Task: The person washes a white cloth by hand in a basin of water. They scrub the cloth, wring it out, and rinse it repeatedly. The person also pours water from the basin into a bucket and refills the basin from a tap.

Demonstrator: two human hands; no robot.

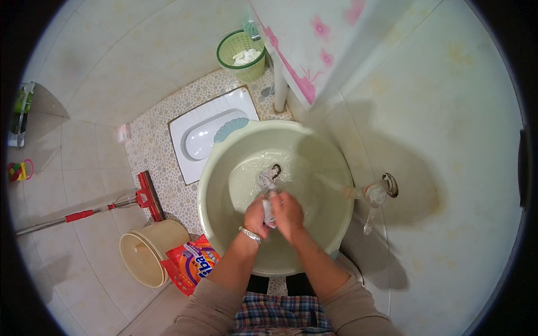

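Note:
A large pale green plastic basin [275, 126] holds water. Over its middle, my left hand [256, 216], with a silver bracelet at the wrist, and my right hand [288, 214] are pressed together around a small wet white cloth [269, 214]. Part of the cloth sticks out beyond my fingertips, with a dark spot or item at its end that I cannot make out. Water streams from a wall tap [374, 195] at the right into the basin and stirs its surface.
A squat toilet [201, 136] lies behind the basin. To the left are a beige bucket [143, 260], a red detergent bag [189, 262] and a sponge mop [149, 197]. A green waste basket [241, 69] stands at the back, near a white pipe [280, 90].

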